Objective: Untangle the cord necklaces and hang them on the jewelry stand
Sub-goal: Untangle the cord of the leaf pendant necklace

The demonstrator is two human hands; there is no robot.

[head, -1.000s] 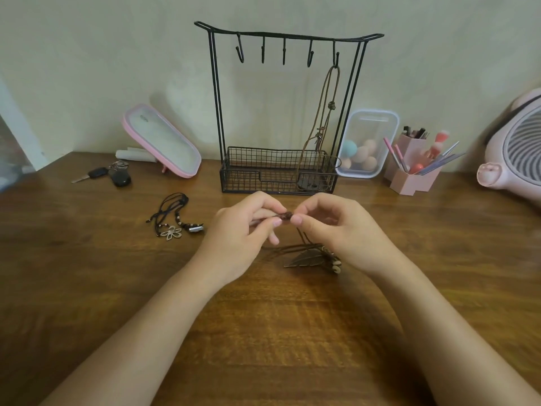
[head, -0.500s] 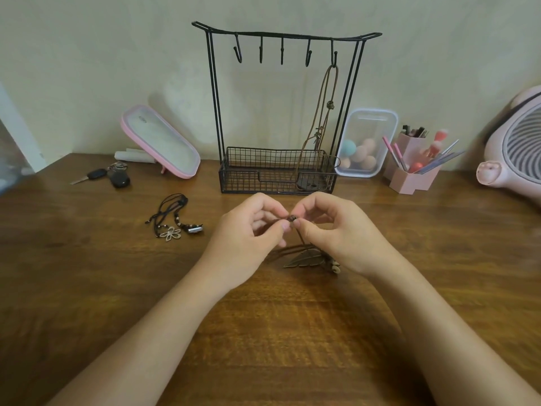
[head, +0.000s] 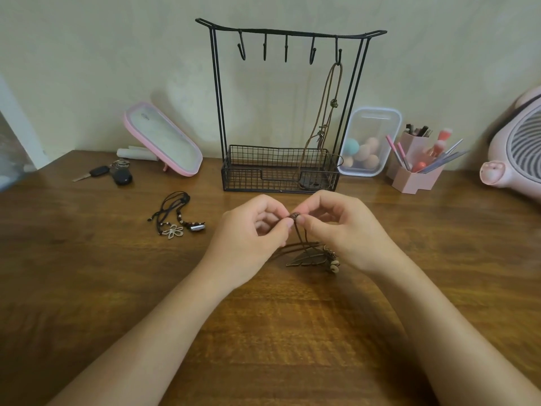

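A black wire jewelry stand with several hooks stands at the back of the wooden table. One brown cord necklace hangs from its rightmost hook. My left hand and my right hand meet in front of the stand, both pinching a small dark bead on a brown cord necklace with a leaf pendant. The pendant lies on the table below my hands. A black cord necklace with a flower pendant lies bunched to the left.
A pink-rimmed mirror leans at the back left with keys beside it. Right of the stand are a clear box of sponges, a pink brush holder and a pink fan.
Both hands stay together on the bead, shifting slightly; the cord now stretches down from the bead to the pendant more visibly.
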